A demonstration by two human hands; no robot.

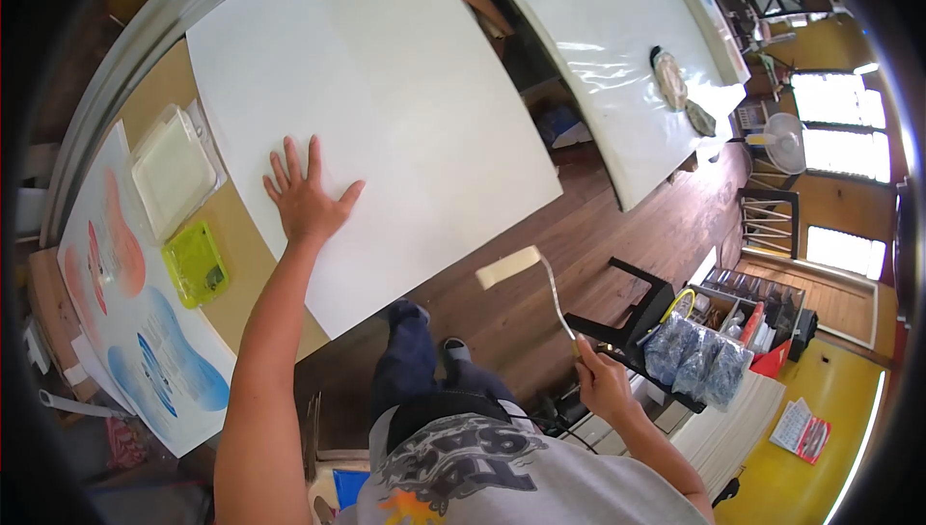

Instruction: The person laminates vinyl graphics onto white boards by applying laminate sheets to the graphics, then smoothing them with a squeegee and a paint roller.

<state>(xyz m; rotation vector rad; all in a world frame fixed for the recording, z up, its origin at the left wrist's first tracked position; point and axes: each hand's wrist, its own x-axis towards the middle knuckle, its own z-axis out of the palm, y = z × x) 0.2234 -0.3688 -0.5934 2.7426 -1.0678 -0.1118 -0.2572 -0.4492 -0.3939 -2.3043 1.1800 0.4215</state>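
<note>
Left grip (pixel 309 199) spread flat on a white sheet (pixel 395 110).
Right grip (pixel 602 380) closed round a roller (pixel 511 268); shirt lettering (pixel 461 457) I can't read.

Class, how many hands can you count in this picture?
2. The left hand is spread over the white sheet; the right hand holds the paint roller. No others show.

The right grip (pixel 600 382) is hiding most of the handle of the paint roller (pixel 509 267). The left grip (pixel 313 199) is covering a patch of the white panel (pixel 415 129), whose far end is running past the top edge. The plastic-covered counter (pixel 579 33) is also being cut off there. The bottom edge is cropping the gray T-shirt (pixel 588 475). Print on the wall sheets (pixel 793 430) is appearing too small for reading.
</note>
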